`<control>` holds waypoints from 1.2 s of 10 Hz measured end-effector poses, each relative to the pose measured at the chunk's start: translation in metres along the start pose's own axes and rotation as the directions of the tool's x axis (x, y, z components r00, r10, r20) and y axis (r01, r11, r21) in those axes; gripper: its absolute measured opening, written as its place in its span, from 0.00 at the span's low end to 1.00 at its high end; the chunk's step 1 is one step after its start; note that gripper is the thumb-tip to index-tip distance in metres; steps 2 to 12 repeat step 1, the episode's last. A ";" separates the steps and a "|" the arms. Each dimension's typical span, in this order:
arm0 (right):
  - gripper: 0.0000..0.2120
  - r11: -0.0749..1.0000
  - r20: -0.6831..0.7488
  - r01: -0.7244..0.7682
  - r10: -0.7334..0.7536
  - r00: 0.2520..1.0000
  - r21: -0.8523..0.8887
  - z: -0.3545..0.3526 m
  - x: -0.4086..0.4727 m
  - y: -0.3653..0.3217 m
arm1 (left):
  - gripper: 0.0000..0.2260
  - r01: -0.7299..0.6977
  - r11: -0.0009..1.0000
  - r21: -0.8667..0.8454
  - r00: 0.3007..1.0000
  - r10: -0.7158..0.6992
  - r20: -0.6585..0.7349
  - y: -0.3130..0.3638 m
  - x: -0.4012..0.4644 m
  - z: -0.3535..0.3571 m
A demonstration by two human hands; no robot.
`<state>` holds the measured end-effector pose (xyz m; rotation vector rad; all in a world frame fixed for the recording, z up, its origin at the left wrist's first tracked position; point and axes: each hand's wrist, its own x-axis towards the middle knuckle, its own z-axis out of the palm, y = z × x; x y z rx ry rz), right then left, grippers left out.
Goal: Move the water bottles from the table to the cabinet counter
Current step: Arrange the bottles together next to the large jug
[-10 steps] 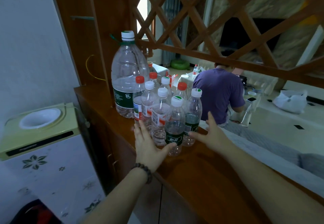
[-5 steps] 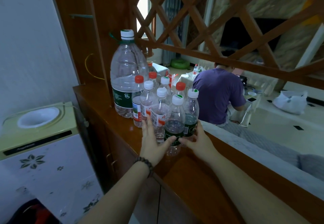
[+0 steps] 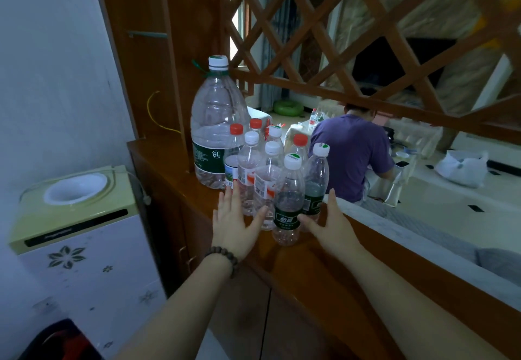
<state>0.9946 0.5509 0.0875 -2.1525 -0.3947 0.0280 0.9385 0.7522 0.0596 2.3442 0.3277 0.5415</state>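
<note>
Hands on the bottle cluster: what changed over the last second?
Both hands closed in on the small bottles, then eased apart again. Left hand and right hand now flank them with fingers straight. Nothing gripped. Big jug and counter unchanged.

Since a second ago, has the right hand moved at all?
Yes. The right hand has closed in leftward toward the green-label bottle at the front of the cluster on the cabinet counter; its thumb now touches that bottle's label, fingers still spread.

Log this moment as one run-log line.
left hand: open, beside small bottles | right hand: open | cabinet counter: bottles upright | 6L jug: behind
</note>
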 end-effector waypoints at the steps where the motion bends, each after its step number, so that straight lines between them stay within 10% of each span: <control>1: 0.46 0.986 -0.129 -0.020 -0.002 0.992 -0.167 0.004 -0.017 -0.012 | 0.36 -0.042 0.993 0.110 0.998 0.047 -0.045 -0.003 -0.010 -0.027; 12: 0.46 0.986 -0.129 -0.020 -0.002 0.992 -0.167 0.004 -0.017 -0.012 | 0.36 -0.042 0.993 0.110 0.998 0.047 -0.045 -0.003 -0.010 -0.027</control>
